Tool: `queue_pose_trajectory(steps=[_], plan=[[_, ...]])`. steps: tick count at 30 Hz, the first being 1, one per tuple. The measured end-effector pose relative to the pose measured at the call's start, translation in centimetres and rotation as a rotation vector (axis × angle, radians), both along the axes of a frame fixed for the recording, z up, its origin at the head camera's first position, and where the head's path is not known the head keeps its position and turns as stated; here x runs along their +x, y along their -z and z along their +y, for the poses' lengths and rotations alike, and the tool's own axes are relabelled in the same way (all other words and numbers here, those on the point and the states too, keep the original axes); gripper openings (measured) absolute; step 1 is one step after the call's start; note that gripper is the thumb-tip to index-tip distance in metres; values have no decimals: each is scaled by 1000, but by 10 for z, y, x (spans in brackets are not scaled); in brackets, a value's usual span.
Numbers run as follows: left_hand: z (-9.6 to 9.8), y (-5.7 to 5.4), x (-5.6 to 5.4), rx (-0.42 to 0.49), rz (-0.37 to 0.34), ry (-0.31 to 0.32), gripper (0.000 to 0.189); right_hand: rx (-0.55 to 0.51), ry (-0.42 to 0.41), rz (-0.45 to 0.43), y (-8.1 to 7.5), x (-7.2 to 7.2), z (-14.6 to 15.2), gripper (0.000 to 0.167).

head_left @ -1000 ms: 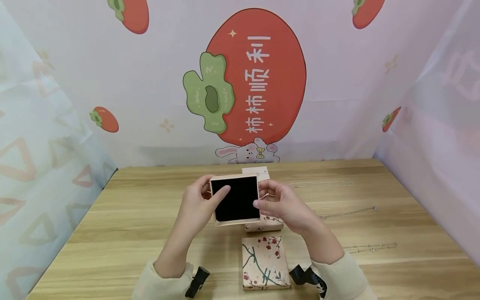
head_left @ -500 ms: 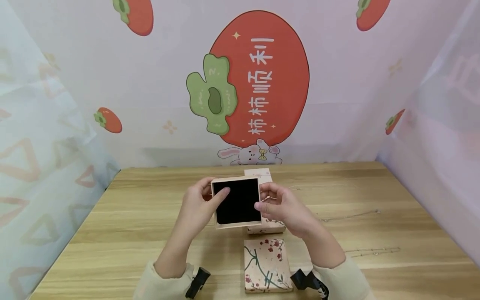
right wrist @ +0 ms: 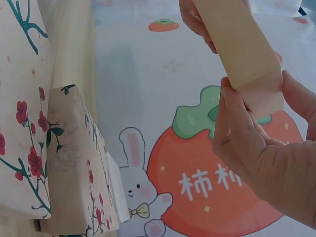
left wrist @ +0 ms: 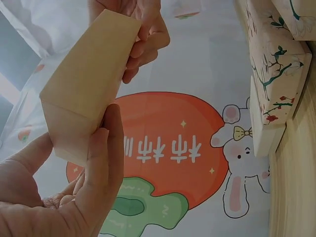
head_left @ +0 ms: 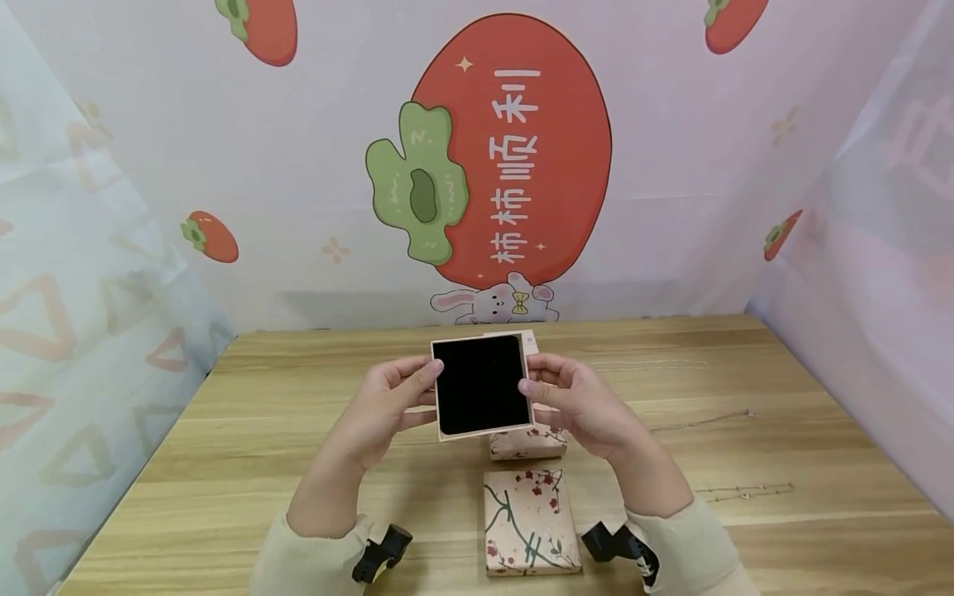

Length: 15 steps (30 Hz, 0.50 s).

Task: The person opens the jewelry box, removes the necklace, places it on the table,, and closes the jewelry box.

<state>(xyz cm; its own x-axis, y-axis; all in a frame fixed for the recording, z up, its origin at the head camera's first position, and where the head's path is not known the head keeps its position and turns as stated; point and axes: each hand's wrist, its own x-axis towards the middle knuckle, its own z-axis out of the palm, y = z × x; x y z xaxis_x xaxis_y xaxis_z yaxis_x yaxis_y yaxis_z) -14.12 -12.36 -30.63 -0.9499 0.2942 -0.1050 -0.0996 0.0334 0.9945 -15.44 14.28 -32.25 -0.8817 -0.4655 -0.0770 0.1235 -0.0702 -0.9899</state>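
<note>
Between both hands is a square, cream jewelry box base [head_left: 484, 387], its black-lined inside facing the head camera. My left hand [head_left: 383, 407] grips its left side, thumb at the edge and fingers behind. On the opposite side my right hand [head_left: 585, 406] pinches the wall, thumb in front and fingers behind. Both wrist views show the plain outer walls of the jewelry box base [left wrist: 84, 74], raised off the table. Below it in the head view lies a flat box part with a red-blossom and green-branch print [head_left: 531, 526].
Behind the held piece, partly hidden, a second blossom-printed box [head_left: 527, 445] sits on the wooden table [head_left: 261, 463], with a pale piece [right wrist: 116, 187] beyond it. Three fine chain necklaces, the nearest a beaded chain [head_left: 745, 495], lie at the right. A printed backdrop [head_left: 671, 165] stands behind.
The jewelry box base has risen slightly, shifted right and turned to face the camera more squarely. My left thumb has slid from over the black lining to the left edge.
</note>
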Motion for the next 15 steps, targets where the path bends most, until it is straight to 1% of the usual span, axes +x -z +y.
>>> queue_pose_trajectory(steps=[5,12,15], plan=[[-1,3,-4,17,-25,-8,47,54,-16,25,1,-2,4,53],[-6,9,-11,41,-54,15,48,114,-16,75,0,-4,16,51],[-11,13,-12,38,-76,19,49,165,-25,107,2,-3,23,49]])
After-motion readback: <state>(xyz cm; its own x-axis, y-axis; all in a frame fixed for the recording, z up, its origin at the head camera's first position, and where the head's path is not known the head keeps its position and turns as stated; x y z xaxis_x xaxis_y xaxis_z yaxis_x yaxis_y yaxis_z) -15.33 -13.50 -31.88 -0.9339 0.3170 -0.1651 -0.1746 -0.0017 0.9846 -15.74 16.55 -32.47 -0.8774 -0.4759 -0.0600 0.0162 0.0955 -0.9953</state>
